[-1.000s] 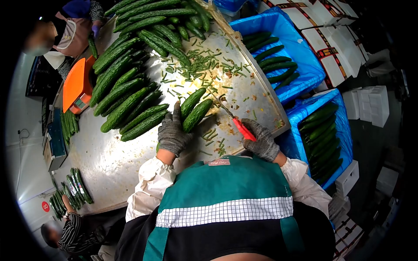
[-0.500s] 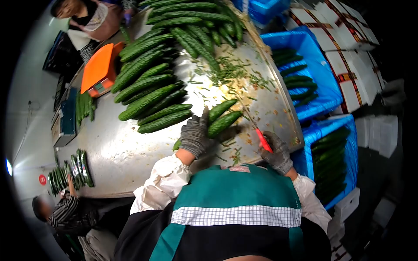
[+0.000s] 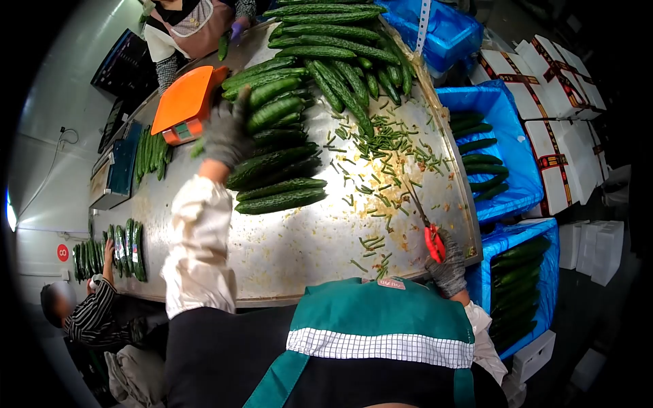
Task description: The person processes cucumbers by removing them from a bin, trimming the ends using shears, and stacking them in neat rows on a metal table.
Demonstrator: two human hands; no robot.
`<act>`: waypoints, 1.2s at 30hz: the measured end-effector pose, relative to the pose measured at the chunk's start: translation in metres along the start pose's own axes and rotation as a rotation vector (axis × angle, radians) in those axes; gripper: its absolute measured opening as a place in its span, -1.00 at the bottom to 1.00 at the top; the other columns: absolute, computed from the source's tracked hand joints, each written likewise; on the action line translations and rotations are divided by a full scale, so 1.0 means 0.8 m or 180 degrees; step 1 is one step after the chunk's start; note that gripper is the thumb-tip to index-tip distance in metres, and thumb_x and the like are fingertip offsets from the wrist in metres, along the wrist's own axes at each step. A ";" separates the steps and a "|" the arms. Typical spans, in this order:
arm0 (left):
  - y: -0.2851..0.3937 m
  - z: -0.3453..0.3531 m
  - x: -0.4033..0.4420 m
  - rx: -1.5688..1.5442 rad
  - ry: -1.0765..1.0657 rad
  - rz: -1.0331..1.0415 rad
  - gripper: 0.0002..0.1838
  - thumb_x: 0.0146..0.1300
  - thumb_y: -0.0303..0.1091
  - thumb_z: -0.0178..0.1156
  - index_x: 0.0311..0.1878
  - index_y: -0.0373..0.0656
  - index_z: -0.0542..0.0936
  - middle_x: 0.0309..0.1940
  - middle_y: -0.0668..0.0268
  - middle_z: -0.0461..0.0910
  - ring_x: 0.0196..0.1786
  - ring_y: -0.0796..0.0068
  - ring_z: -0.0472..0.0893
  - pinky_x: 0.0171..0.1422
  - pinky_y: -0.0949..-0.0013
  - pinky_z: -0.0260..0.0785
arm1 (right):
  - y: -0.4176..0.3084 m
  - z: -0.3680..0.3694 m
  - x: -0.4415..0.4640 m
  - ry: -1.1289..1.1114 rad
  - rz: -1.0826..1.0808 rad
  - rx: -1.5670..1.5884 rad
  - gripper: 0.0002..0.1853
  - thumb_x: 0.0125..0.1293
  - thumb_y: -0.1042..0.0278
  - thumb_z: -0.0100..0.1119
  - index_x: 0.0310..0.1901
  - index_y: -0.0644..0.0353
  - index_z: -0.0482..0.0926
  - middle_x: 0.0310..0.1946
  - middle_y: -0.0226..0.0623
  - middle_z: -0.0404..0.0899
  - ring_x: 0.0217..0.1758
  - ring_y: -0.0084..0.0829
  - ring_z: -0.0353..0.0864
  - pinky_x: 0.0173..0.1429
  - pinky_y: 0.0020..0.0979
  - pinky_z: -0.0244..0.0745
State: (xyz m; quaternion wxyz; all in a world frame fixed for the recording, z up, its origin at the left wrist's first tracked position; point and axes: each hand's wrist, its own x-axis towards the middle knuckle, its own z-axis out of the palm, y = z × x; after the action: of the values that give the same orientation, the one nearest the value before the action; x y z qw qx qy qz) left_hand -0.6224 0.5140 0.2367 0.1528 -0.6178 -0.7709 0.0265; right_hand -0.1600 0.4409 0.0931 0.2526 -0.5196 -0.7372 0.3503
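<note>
My left hand (image 3: 228, 136), in a dark grey glove, is over the left end of a row of cucumbers (image 3: 279, 197). It is smeared by motion, and a green tip shows at its left side; whether the fingers grip anything is unclear. At the table's right edge my right hand (image 3: 447, 266), in a grey knit glove, is closed around red-handled scissors (image 3: 434, 243). Their long thin blades point up and away, over cut green stem bits (image 3: 381, 146) scattered on the metal table (image 3: 286, 251).
An orange scale (image 3: 182, 102) stands left of the row. More cucumbers (image 3: 326, 30) are piled at the far end. Blue-lined crates (image 3: 527, 183) holding cucumbers flank the right edge, with white boxes (image 3: 578, 163) beyond. One person (image 3: 194, 27) works across the table, another (image 3: 95, 319) at lower left.
My left hand has moved from the two cucumbers in front of me to the far left, over the row. Those two cucumbers are gone from that spot. My right hand still holds the scissors.
</note>
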 end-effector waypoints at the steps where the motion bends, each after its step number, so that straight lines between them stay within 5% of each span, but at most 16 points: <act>1: -0.012 -0.012 0.025 0.0204 -0.0217 -0.0002 -0.03 -0.17 -0.24 0.22 0.36 0.21 -0.05 0.01 0.06 0.31 0.11 0.07 0.31 0.13 0.04 0.19 | -0.002 0.002 0.002 -0.0028 0.0018 -0.0094 -0.33 -0.18 0.39 0.19 0.10 0.29 0.32 -0.14 -0.10 0.47 -0.11 -0.19 0.50 -0.04 -0.30 0.43; 8: -0.072 0.034 0.135 0.0025 -0.0918 0.0487 0.04 -0.29 -0.30 0.35 0.35 0.16 0.02 0.16 0.03 0.27 0.22 0.00 0.25 0.24 0.03 0.14 | 0.022 0.015 -0.002 0.0140 -0.0078 -0.0016 -0.37 -0.14 0.38 0.18 0.08 0.26 0.34 -0.14 -0.10 0.48 -0.12 -0.18 0.50 -0.04 -0.28 0.43; 11: -0.093 0.084 0.155 -0.0800 -0.0762 0.0878 -0.01 -0.32 -0.45 0.35 0.31 -0.08 0.13 0.18 -0.01 0.27 0.21 0.01 0.29 0.24 0.20 0.21 | 0.018 0.006 -0.001 0.0395 -0.0205 -0.0322 -0.38 -0.12 0.33 0.18 0.10 0.22 0.34 -0.03 -0.09 0.45 -0.01 -0.13 0.45 0.05 -0.24 0.38; 13: -0.100 0.106 0.161 -0.1216 -0.0830 0.0972 -0.09 -0.21 -0.43 0.34 0.30 -0.19 0.13 0.18 -0.02 0.27 0.22 0.02 0.28 0.25 0.18 0.20 | 0.000 -0.008 0.009 -0.0450 -0.0567 -0.1566 -0.40 -0.06 0.17 0.12 0.11 0.14 0.37 0.08 -0.16 0.39 0.15 -0.15 0.33 0.17 -0.22 0.26; 14: -0.090 0.105 0.158 -0.1250 -0.0753 0.0998 -0.09 -0.21 -0.43 0.33 0.30 -0.19 0.13 0.18 -0.01 0.27 0.22 0.03 0.28 0.25 0.19 0.20 | -0.008 -0.012 0.008 -0.0377 -0.0431 -0.1371 -0.42 -0.05 0.19 0.11 0.09 0.12 0.39 0.03 -0.16 0.41 0.11 -0.17 0.36 0.12 -0.23 0.29; 15: -0.080 0.103 0.154 -0.1243 -0.0649 0.1063 -0.09 -0.21 -0.43 0.33 0.30 -0.19 0.14 0.18 -0.01 0.27 0.22 0.03 0.28 0.25 0.19 0.20 | -0.005 -0.012 0.011 0.0455 -0.1338 -0.1199 -0.43 -0.07 0.19 0.13 0.08 0.10 0.40 -0.05 -0.20 0.45 0.03 -0.16 0.39 0.06 -0.23 0.30; 16: -0.074 0.102 0.152 -0.1200 -0.0551 0.1092 -0.10 -0.20 -0.43 0.33 0.30 -0.19 0.14 0.18 -0.01 0.27 0.23 0.04 0.27 0.26 0.19 0.19 | 0.012 0.010 0.003 0.0147 -0.0412 -0.1043 -0.39 -0.10 0.18 0.17 0.09 0.10 0.38 -0.07 -0.19 0.43 0.01 -0.13 0.38 0.06 -0.18 0.28; 17: -0.067 0.097 0.150 -0.1132 -0.0436 0.1116 -0.10 -0.20 -0.44 0.33 0.30 -0.20 0.14 0.18 -0.01 0.27 0.23 0.04 0.27 0.26 0.19 0.19 | 0.003 0.012 0.003 0.0190 -0.0475 -0.1467 -0.30 -0.15 0.16 0.21 0.14 0.07 0.32 0.00 -0.14 0.37 0.04 -0.10 0.35 0.07 -0.10 0.24; 18: -0.062 0.093 0.142 -0.1065 -0.0311 0.1131 -0.11 -0.19 -0.44 0.32 0.29 -0.20 0.14 0.18 -0.01 0.27 0.23 0.05 0.27 0.26 0.20 0.18 | -0.007 0.015 0.004 -0.0017 0.0380 -0.1308 -0.25 -0.15 0.14 0.21 0.19 0.07 0.26 0.05 -0.11 0.31 0.08 -0.10 0.31 0.08 -0.06 0.21; 26: -0.038 0.049 0.094 -0.0690 0.0423 0.1012 -0.13 -0.16 -0.45 0.30 0.29 -0.21 0.14 0.19 0.00 0.27 0.24 0.08 0.26 0.28 0.22 0.15 | -0.021 0.024 0.008 0.0075 0.0675 -0.1910 -0.26 -0.10 0.00 0.18 0.17 0.09 0.29 0.11 -0.11 0.28 0.15 -0.13 0.21 0.19 -0.02 0.03; 30: -0.022 0.033 0.094 -0.0665 0.0669 0.1072 -0.15 -0.15 -0.46 0.29 0.29 -0.22 0.14 0.19 0.01 0.27 0.25 0.10 0.25 0.29 0.23 0.13 | 0.003 0.033 0.003 0.0450 0.0431 -0.1823 -0.28 -0.05 -0.10 0.17 0.14 0.10 0.33 0.15 -0.10 0.25 0.23 -0.11 0.16 0.26 0.04 -0.06; 34: -0.004 0.022 0.099 -0.0707 0.0809 0.1167 -0.16 -0.13 -0.47 0.27 0.29 -0.23 0.14 0.19 0.02 0.27 0.26 0.12 0.25 0.30 0.24 0.11 | 0.051 -0.008 -0.020 0.2219 0.0056 -0.1143 -0.41 0.04 0.06 0.14 0.10 0.18 0.37 0.15 -0.09 0.27 0.24 -0.11 0.19 0.30 -0.14 0.06; 36: 0.003 0.013 0.099 -0.0714 0.0858 0.1215 -0.17 -0.13 -0.48 0.27 0.29 -0.23 0.15 0.19 0.02 0.27 0.26 0.13 0.24 0.31 0.25 0.11 | 0.075 -0.059 -0.039 0.2878 0.1049 -0.0470 -0.45 0.01 0.11 0.18 0.02 0.22 0.39 0.03 0.03 0.34 0.11 -0.04 0.32 0.21 -0.18 0.22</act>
State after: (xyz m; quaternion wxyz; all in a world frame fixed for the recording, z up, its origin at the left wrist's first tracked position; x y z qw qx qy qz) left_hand -0.6380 0.5918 0.2421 0.1769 -0.7631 -0.6112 -0.1134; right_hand -0.0792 0.4363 0.0759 0.4512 -0.7460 -0.4845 0.0716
